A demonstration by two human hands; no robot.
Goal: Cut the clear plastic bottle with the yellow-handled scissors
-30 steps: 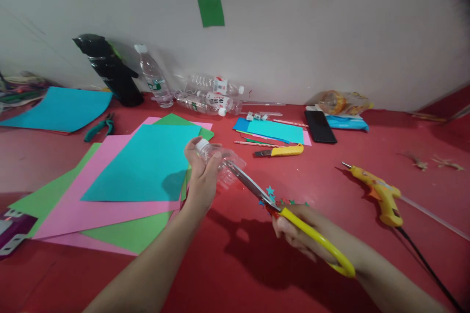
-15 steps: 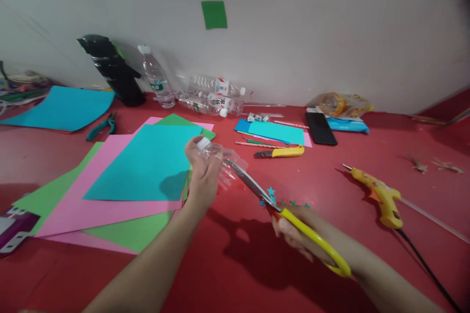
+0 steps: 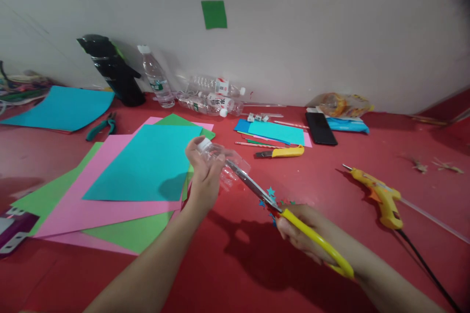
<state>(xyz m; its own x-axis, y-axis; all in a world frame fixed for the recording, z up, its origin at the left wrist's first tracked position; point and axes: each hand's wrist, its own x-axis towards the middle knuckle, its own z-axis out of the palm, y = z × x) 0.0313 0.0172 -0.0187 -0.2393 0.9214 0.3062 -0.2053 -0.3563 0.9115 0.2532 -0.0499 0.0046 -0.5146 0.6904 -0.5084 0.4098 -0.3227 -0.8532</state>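
Note:
My left hand (image 3: 203, 171) is closed around a clear plastic bottle piece (image 3: 235, 164) with a white cap at its upper left. Its side spreads into cut flaps toward the right. In my right hand (image 3: 303, 232) are scissors (image 3: 316, 237) with yellow handles, the fingers wrapped around them. The blades point up and left, their tips at the plastic beside my left fingers. How far the blades stand apart is hard to make out. Small paper stars (image 3: 270, 191) in blue, red and green lie on the table by the scissors' pivot.
Coloured paper sheets (image 3: 147, 166) lie at left, with pliers (image 3: 101, 127) behind. Plastic bottles (image 3: 209, 95) and a black flask (image 3: 113, 71) line the wall. A yellow utility knife (image 3: 284, 152), phone (image 3: 321, 128) and paper strips (image 3: 275, 132) lie beyond my hands; a corded glue gun (image 3: 380, 195) sits right.
My right hand and the scissors have shifted slightly right and down, uncovering more blue stars. The bottle piece and my left hand have moved a little to the right.

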